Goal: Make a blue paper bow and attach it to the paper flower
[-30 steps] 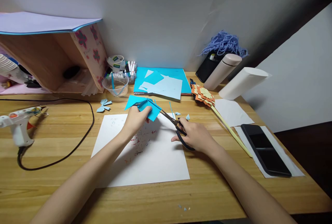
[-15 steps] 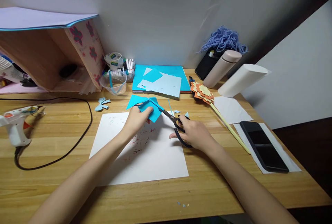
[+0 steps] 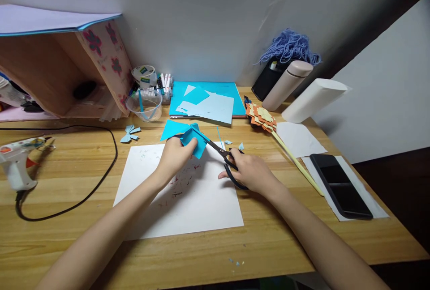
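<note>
My left hand (image 3: 177, 153) pinches a piece of bright blue paper (image 3: 200, 147) between thumb and fingers, above a white sheet (image 3: 201, 205) with red and dark marks. Part of the blue paper spreads out to the left, behind the hand. My right hand (image 3: 250, 169) grips black-handled scissors (image 3: 221, 150), fingers in the loops. Their blades point up and left and lie against the blue paper near its upper edge. Small light-blue scraps (image 3: 241, 146) and a thin blue strip (image 3: 219, 135) lie just beyond the scissors.
On the left are a glue gun (image 3: 20, 160) with a looping cord, a paper bow (image 3: 131, 133), a clear tub (image 3: 144, 105) and an open box (image 3: 110, 66). Behind lies a blue folder (image 3: 218, 87). To the right are a paper flower (image 3: 260, 117), a bottle (image 3: 287, 86) and a phone (image 3: 341, 186).
The view has shifted slightly, so most things appear a little further left and higher. Both hands keep their holds; the scissor blades remain at the blue paper.
</note>
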Demonstrator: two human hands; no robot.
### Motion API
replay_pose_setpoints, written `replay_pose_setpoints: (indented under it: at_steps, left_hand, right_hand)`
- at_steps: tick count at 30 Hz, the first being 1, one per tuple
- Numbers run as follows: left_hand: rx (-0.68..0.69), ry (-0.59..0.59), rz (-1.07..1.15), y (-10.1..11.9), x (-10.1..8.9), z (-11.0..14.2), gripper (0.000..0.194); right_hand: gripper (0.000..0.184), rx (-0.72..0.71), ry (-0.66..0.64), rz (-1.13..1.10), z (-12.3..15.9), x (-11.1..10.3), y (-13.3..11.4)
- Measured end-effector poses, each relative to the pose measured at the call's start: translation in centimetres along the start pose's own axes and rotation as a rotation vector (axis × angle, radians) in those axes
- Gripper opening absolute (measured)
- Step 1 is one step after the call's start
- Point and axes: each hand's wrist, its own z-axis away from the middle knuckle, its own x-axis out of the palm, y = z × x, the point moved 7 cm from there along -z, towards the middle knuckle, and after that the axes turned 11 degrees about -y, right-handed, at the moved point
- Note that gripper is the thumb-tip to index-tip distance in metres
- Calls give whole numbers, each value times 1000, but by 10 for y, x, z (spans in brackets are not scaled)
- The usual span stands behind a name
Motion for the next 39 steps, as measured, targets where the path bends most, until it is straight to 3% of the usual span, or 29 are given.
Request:
replay_pose_setpoints:
  at_steps: [39]
  left_hand:
    - [-75, -9, -45, 2, 1, 3, 31]
  right_hand:
    - [48, 24, 8, 81, -2, 1, -1]
